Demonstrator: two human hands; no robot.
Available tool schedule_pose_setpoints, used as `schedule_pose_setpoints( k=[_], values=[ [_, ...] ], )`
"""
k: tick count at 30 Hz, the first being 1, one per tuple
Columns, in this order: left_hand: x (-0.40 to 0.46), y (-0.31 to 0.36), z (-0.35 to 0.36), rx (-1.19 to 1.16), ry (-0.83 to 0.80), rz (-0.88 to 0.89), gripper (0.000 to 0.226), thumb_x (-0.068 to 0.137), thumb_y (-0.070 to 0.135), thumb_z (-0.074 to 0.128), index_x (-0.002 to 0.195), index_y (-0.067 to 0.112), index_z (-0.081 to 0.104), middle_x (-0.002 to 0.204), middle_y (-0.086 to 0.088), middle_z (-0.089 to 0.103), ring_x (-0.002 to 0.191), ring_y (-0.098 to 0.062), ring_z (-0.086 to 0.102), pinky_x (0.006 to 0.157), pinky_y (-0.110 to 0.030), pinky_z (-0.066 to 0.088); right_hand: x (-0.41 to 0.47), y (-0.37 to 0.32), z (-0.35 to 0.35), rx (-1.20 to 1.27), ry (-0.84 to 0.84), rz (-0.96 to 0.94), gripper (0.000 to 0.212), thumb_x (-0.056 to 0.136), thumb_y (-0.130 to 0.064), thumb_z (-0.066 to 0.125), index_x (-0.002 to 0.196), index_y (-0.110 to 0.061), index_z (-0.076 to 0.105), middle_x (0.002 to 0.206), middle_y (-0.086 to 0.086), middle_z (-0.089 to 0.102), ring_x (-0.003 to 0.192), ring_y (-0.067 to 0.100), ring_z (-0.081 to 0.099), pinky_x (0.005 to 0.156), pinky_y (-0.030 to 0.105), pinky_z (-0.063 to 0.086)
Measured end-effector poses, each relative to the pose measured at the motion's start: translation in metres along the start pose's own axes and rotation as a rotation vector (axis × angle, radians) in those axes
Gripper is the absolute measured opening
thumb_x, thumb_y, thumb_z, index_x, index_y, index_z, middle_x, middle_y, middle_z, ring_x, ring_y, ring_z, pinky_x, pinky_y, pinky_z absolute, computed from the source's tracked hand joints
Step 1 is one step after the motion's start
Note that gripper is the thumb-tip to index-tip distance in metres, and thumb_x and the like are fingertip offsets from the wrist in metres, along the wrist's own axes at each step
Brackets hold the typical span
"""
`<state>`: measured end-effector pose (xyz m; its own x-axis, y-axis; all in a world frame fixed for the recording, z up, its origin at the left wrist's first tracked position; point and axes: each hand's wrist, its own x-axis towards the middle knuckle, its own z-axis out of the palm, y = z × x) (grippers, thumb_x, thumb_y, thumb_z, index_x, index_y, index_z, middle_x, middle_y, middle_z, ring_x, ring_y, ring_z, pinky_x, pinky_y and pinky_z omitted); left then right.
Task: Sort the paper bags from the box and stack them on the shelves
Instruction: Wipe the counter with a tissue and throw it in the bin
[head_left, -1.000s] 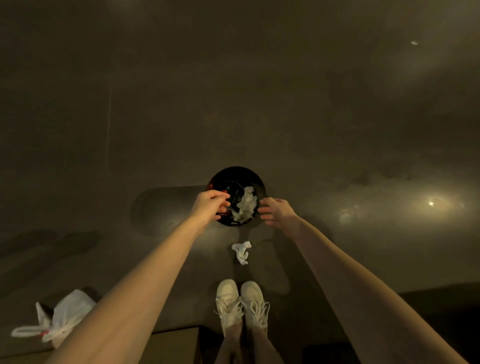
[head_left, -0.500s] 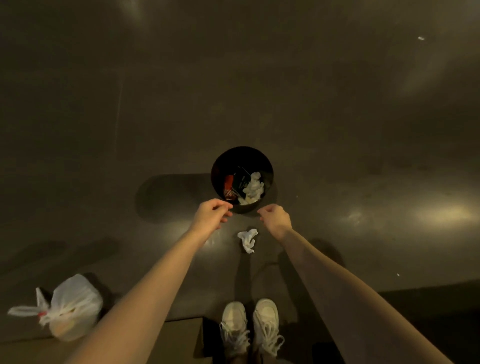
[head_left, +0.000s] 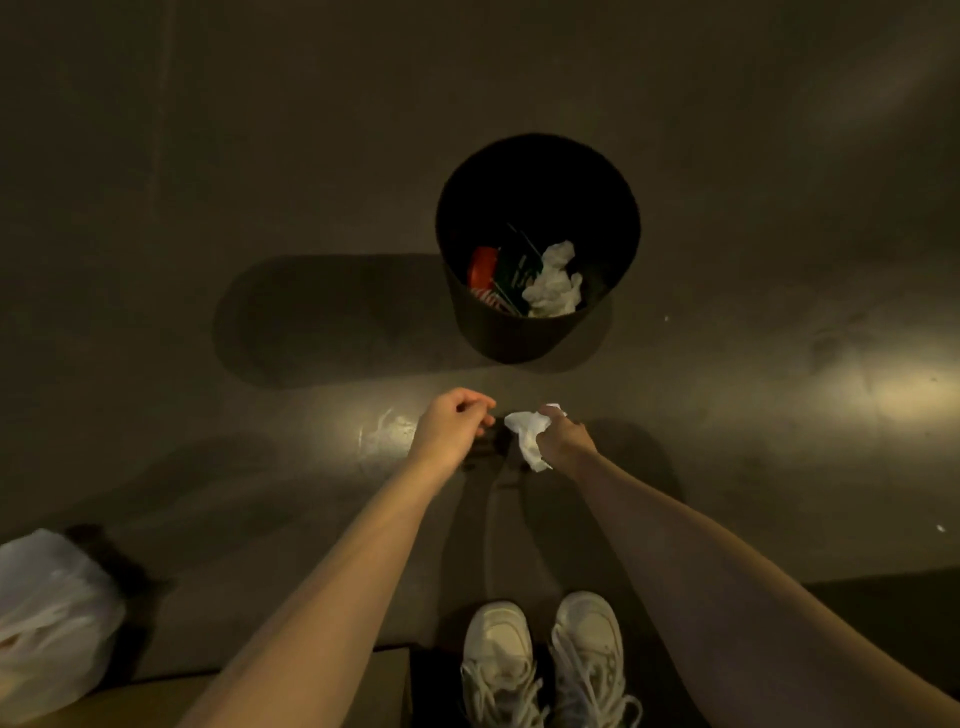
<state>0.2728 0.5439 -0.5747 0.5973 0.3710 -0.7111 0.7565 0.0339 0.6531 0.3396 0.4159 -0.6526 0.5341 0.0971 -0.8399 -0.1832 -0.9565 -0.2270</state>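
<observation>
Down at the far left, a crinkled white plastic carrier bag (head_left: 49, 618) sits slumped on the dim, glossy grey floor (head_left: 208, 156), its lower edge just beside a flat tan cardboard surface (head_left: 291, 691) that runs along the bottom of the view; whether that surface is the box I cannot tell. The paper bags and the shelves are nowhere I can see from here. Moving rightward, the person's bare left arm reaches out low over the floor, and the left hand (head_left: 451, 427) hangs with its fingers loosely curled, thumb near the fingertips, holding nothing that I can make out. Just beside it, a small gap apart, the right hand (head_left: 562, 435) has its fingers curled around a crumpled white tissue (head_left: 529, 435), part of which sticks out toward the left hand and part of which hangs below the fist. Beyond both hands, well apart from them, stands a round black waste bin (head_left: 519, 332), upright and open-topped, casting a long shadow to its left. Inside it lie a red item, something dark green, and another wad of crumpled white paper (head_left: 553, 283). Below the hands, between the 2 forearms, are the person's 2 white laced sneakers (head_left: 545, 660), side by side.
</observation>
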Motion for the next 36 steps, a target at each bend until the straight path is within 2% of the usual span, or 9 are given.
schedule_pose_setpoints(
  k=[6, 11, 14, 20, 24, 28, 30, 33, 36],
  values=[
    [0.033, -0.034, 0.016, 0.011, -0.034, 0.012, 0.017, 0.097, 0.014, 0.043, 0.094, 0.017, 0.06, 0.083, 0.003, 0.06, 0.081, -0.012, 0.055, 0.069, -0.023, 0.042, 0.042, 0.023, 0.021, -0.022, 0.009, -0.036, 0.059, 0.094, -0.012, 0.043, 0.149, -0.024, 0.023, 0.145, 0.014, 0.039, 0.131, 0.032, 0.041, 0.106, 0.044, 0.038],
    [0.023, -0.023, 0.012, -0.022, -0.021, 0.017, 0.019, 0.097, 0.012, 0.043, 0.099, 0.013, 0.061, 0.078, 0.005, 0.059, 0.073, -0.009, 0.053, 0.066, -0.02, 0.041, 0.006, 0.02, 0.009, 0.177, 0.359, -0.053, 0.031, 0.094, -0.024, 0.053, 0.123, -0.014, 0.055, 0.115, 0.008, 0.063, 0.107, 0.025, 0.059, 0.079, 0.027, 0.044],
    [-0.012, 0.008, -0.001, -0.05, -0.029, 0.03, 0.017, 0.097, 0.01, 0.043, 0.096, 0.013, 0.06, 0.077, 0.004, 0.058, 0.071, -0.008, 0.052, 0.064, -0.018, 0.041, -0.043, 0.004, -0.016, 0.425, 0.466, -0.016, 0.026, 0.088, -0.022, 0.064, 0.111, -0.014, 0.057, 0.109, 0.004, 0.061, 0.102, 0.02, 0.059, 0.082, 0.028, 0.049],
    [-0.091, 0.09, -0.033, -0.078, -0.037, 0.035, 0.018, 0.096, 0.01, 0.044, 0.089, 0.017, 0.06, 0.077, 0.003, 0.058, 0.067, -0.008, 0.051, 0.058, -0.018, 0.04, -0.152, -0.045, -0.085, 0.791, 0.552, -0.009, 0.021, 0.092, -0.011, 0.052, 0.112, -0.017, 0.05, 0.107, 0.001, 0.053, 0.101, 0.018, 0.054, 0.09, 0.038, 0.051],
    [-0.15, 0.166, -0.055, -0.112, -0.074, 0.022, 0.023, 0.095, 0.016, 0.049, 0.117, 0.013, 0.058, 0.092, -0.001, 0.059, 0.072, -0.014, 0.055, 0.061, -0.027, 0.047, -0.233, -0.077, -0.14, 0.825, 0.611, -0.181, 0.018, 0.094, -0.014, 0.044, 0.108, -0.015, 0.056, 0.105, 0.005, 0.058, 0.1, 0.022, 0.057, 0.089, 0.042, 0.05],
    [-0.189, 0.236, -0.071, -0.164, -0.14, 0.018, 0.027, 0.094, 0.018, 0.055, 0.121, 0.02, 0.052, 0.093, -0.001, 0.055, 0.076, -0.013, 0.058, 0.058, -0.023, 0.055, -0.28, -0.109, -0.196, 0.858, 0.535, -0.196, 0.024, 0.095, -0.013, 0.039, 0.106, -0.014, 0.06, 0.095, -0.002, 0.057, 0.098, 0.022, 0.059, 0.088, 0.044, 0.052],
    [-0.195, 0.26, -0.075, -0.196, -0.143, 0.029, 0.03, 0.093, 0.013, 0.056, 0.123, 0.013, 0.055, 0.098, -0.005, 0.059, 0.079, -0.014, 0.06, 0.065, -0.029, 0.058, -0.294, -0.119, -0.218, 0.857, 0.437, -0.233, 0.024, 0.095, -0.015, 0.04, 0.107, -0.015, 0.061, 0.1, 0.004, 0.062, 0.095, 0.021, 0.061, 0.085, 0.044, 0.054],
    [-0.184, 0.285, -0.075, -0.183, -0.075, 0.035, 0.028, 0.091, 0.005, 0.057, 0.119, 0.005, 0.059, 0.113, -0.016, 0.062, 0.08, -0.017, 0.062, 0.062, -0.026, 0.057, -0.295, -0.13, -0.243, 0.755, 0.342, -0.275, 0.023, 0.095, -0.016, 0.042, 0.109, -0.015, 0.061, 0.104, 0.005, 0.063, 0.094, 0.018, 0.06, 0.08, 0.035, 0.053],
    [-0.159, 0.296, -0.072, -0.114, 0.02, 0.032, 0.027, 0.089, 0.005, 0.058, 0.115, 0.003, 0.064, 0.112, -0.016, 0.065, 0.095, -0.025, 0.064, 0.082, -0.038, 0.056, -0.273, -0.139, -0.259, 0.707, 0.292, -0.24, 0.022, 0.094, -0.017, 0.046, 0.109, -0.014, 0.061, 0.1, 0.003, 0.061, 0.1, 0.022, 0.061, 0.089, 0.042, 0.052]
  ],
)
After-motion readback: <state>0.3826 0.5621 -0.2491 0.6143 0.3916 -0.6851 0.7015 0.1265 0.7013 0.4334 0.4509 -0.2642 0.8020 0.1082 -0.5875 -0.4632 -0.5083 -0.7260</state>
